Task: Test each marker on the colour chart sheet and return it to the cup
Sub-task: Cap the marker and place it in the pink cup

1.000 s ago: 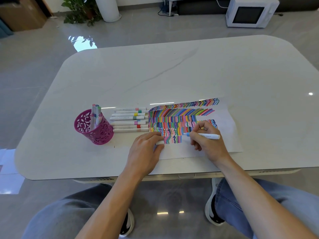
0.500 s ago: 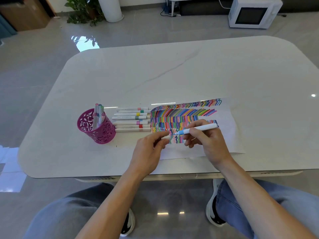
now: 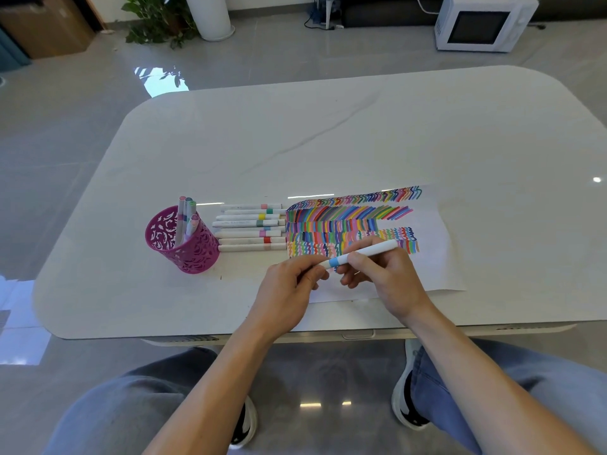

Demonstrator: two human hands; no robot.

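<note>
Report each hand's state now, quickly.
Left hand: pinches the left end of the blue-banded marker.
Right hand: grips the same marker's barrel, above the colour chart sheet.

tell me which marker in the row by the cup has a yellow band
The third marker from the far side, just nearer than the green-banded marker; no other band is yellow.

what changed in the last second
The right hand lifted the blue marker off the colour chart sheet and swung its tip left; the left hand rose to meet it and now pinches that end. The cup, the row of markers and the sheet stayed put.
</note>
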